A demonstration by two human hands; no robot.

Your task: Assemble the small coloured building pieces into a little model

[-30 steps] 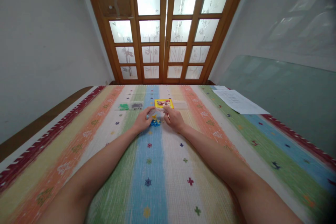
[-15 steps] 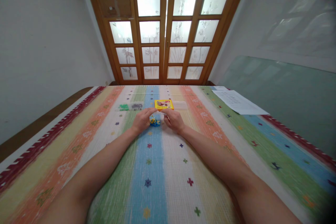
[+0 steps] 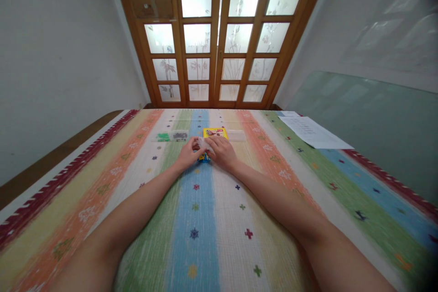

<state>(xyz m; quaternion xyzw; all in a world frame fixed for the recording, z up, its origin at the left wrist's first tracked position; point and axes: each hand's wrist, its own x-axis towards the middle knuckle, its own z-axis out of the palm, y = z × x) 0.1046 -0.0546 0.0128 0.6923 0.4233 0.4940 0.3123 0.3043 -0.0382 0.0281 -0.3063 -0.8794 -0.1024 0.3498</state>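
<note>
Over the middle of the table, both of my hands are closed on a clear plastic bag (image 3: 203, 144) with small blue and yellow pieces (image 3: 204, 158) in its lower part. My left hand (image 3: 187, 153) grips the bag's left side, with thumb and fingers pinched near the top. From the right, my right hand (image 3: 223, 151) bends its fingers over the upper part of the bag and hides some of it. Just behind the right hand lies a flat yellow box (image 3: 215, 132) with a printed picture, its front edge partly covered.
Left of the box, a clear tray (image 3: 155, 136) holds green pieces (image 3: 163, 137) and dark grey pieces (image 3: 179, 136). Another clear compartment (image 3: 237, 135) shows to its right. Printed sheets (image 3: 313, 132) lie at the table's right edge on a striped tablecloth (image 3: 195, 255).
My right hand has moved left, closer to the left hand, and its fingers have come over the bag's top. The bag's top is now bunched between the hands. The view has shifted slightly.
</note>
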